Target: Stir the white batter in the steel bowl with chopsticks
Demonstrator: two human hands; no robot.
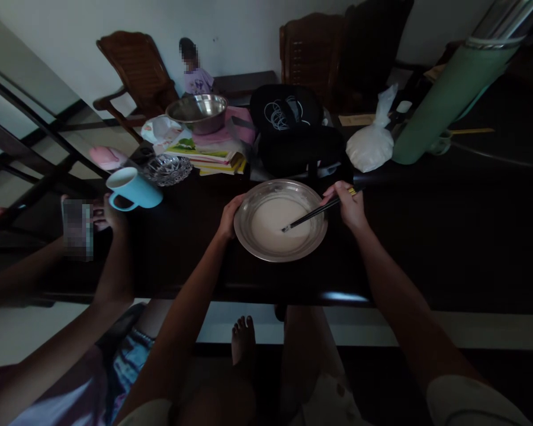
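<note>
A wide metal bowl [281, 254] with a pale, milky liquid [270, 222] in it sits on the dark table in front of me. My left hand [231, 216] grips the bowl's left rim, its thumb side partly hidden by the bowl. In my right hand [349, 204] is a pair of dark chopsticks [311, 214] with gold bands near the top. They slant down to the left, and their tips dip into the liquid. Behind the bowl, to the right, stands a knotted clear bag of white powder [371, 147].
A light blue mug [140, 190], a glass ashtray [167, 170], books [204, 154] under a second metal bowl [199, 118] and a black bag [299, 142] line the back. A tall green flask [448, 106] stands right. At left another person's hands [111, 213] hold a phone [77, 228].
</note>
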